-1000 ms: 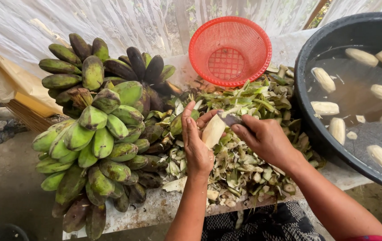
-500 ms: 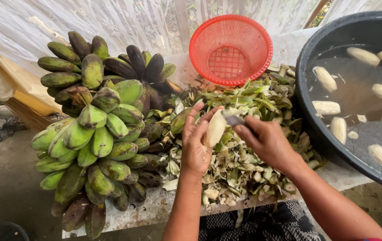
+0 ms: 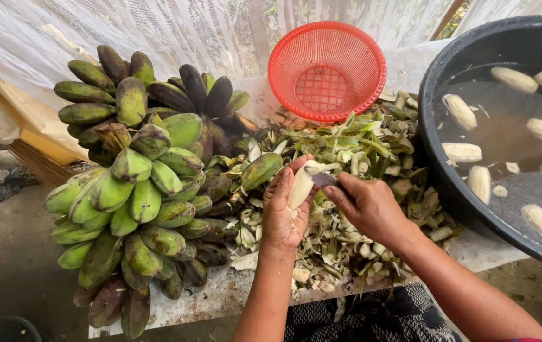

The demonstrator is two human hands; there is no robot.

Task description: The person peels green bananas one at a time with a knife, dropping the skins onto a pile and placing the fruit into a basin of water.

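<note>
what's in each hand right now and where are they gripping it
The left hand cradles a peeled banana along its lower half. The right hand has its grip on the handle of a knife, blade against the banana.

Black tub (image 3: pixel 439 95): right side and near rim cut off by the frame. Knife (image 3: pixel 323 179): handle buried in the right hand (image 3: pixel 366 206), only a short dark blade showing. Peeled banana (image 3: pixel 300 185): lower end covered by the left hand (image 3: pixel 281 212). Bench (image 3: pixel 220 294): mostly hidden beneath the peel heap (image 3: pixel 353 158) and green bananas (image 3: pixel 138 177).
</note>
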